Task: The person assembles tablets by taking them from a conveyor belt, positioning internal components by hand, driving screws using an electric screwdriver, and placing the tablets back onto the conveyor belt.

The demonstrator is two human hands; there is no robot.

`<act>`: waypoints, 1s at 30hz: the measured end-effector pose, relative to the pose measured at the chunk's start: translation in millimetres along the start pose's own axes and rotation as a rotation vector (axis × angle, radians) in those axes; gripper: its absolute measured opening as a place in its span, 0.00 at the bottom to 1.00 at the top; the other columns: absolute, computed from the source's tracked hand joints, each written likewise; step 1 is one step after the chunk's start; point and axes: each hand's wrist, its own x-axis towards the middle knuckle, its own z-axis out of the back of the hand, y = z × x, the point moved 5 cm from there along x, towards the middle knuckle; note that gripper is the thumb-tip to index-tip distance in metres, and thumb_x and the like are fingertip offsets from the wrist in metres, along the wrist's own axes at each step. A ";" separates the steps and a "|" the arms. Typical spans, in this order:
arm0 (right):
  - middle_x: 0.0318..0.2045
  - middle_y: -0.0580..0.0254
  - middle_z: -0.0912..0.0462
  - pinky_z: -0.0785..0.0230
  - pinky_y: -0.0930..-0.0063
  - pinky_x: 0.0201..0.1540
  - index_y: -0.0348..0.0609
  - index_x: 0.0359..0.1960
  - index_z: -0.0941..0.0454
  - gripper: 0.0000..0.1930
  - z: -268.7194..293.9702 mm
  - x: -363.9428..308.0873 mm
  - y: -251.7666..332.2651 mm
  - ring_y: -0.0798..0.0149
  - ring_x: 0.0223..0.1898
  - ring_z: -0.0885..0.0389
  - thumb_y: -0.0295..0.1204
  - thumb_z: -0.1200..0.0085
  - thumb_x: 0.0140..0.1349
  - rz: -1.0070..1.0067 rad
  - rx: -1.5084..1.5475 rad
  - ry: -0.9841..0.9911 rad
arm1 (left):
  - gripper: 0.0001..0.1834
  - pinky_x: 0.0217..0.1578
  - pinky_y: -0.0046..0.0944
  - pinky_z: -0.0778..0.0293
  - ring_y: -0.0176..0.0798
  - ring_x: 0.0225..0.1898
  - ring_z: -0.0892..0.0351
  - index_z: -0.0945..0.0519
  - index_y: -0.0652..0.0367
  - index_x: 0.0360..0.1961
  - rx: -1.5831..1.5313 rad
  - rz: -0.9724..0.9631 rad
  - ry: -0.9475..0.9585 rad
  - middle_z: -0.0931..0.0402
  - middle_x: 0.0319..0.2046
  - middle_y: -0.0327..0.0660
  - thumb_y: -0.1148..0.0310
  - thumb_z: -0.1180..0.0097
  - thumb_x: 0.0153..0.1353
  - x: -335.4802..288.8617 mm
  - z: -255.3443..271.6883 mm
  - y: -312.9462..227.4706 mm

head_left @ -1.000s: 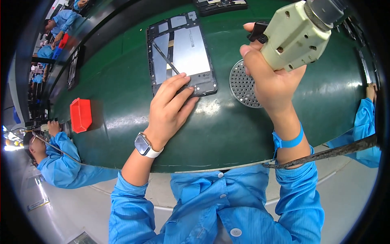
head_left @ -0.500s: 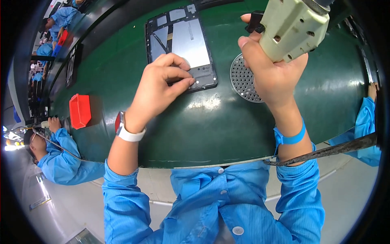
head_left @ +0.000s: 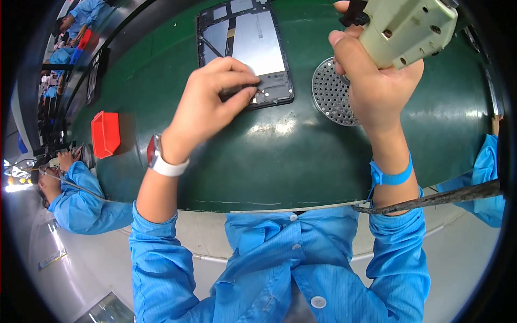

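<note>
An opened tablet lies on the green table, with a silver plate, a black frame and a dark strip at its near end. Bent over that near end is my left hand, its thumb and fingertips drawn together by the strip; anything between them is too small to make out. Small pale specks show beside the fingertips. My right hand is wrapped round a pale green hand-held power tool, with a black trigger-like part near the index finger. Below the tool, a round perforated metal disc rests on the table, partly covered by my hand.
A red plastic bin stands on the left of the green table. A dark cable crosses my right forearm. Co-workers in blue sit at left and right; one co-worker's hand is near the table's left edge.
The whole scene sits slightly higher in view. My left fingertips have shifted a little at the tablet's near end, uncovering small pale specks. The right hand still grips the tool.
</note>
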 end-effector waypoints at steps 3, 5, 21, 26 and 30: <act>0.41 0.51 0.16 0.32 0.79 0.21 0.30 0.37 0.22 0.09 -0.7 -0.2 1.5 0.73 0.19 0.25 0.12 0.43 0.53 0.022 0.023 0.004 | 0.15 0.42 0.42 0.22 0.50 0.44 0.21 0.15 0.66 0.39 0.330 -0.336 -0.097 0.20 0.46 0.47 0.77 0.30 0.48 -15.4 -11.5 -18.3; 0.40 0.51 0.15 0.32 0.79 0.21 0.29 0.37 0.22 0.09 -2.9 0.0 6.0 0.73 0.19 0.25 0.12 0.43 0.53 0.021 0.016 -0.006 | 0.15 0.43 0.42 0.22 0.50 0.45 0.21 0.15 0.65 0.39 0.373 -0.350 -0.157 0.20 0.45 0.47 0.76 0.30 0.48 -22.6 -20.0 -16.8; 0.25 0.69 0.18 0.31 0.81 0.30 0.35 0.31 0.20 0.07 0.5 0.8 4.4 0.78 0.27 0.25 0.18 0.39 0.49 0.018 -0.059 -0.015 | 0.13 0.50 0.44 0.24 0.51 0.49 0.20 0.16 0.68 0.35 0.333 -0.199 -0.376 0.19 0.45 0.48 0.79 0.30 0.46 -33.4 -32.1 -21.4; 0.23 0.66 0.22 0.35 0.82 0.23 0.29 0.43 0.21 0.13 -3.6 2.8 9.6 0.77 0.20 0.26 0.13 0.42 0.54 0.102 -0.124 0.048 | 0.13 0.51 0.47 0.24 0.54 0.52 0.22 0.18 0.68 0.36 0.408 -0.171 -0.372 0.21 0.47 0.49 0.79 0.32 0.47 -35.1 -39.5 -31.4; 0.23 0.66 0.22 0.35 0.82 0.23 0.29 0.42 0.21 0.12 -6.1 3.4 9.1 0.77 0.20 0.26 0.13 0.42 0.54 0.112 -0.109 0.046 | 0.13 0.53 0.52 0.26 0.58 0.57 0.28 0.18 0.66 0.37 0.610 -0.118 -0.379 0.24 0.49 0.49 0.78 0.33 0.47 -32.0 -42.0 -43.7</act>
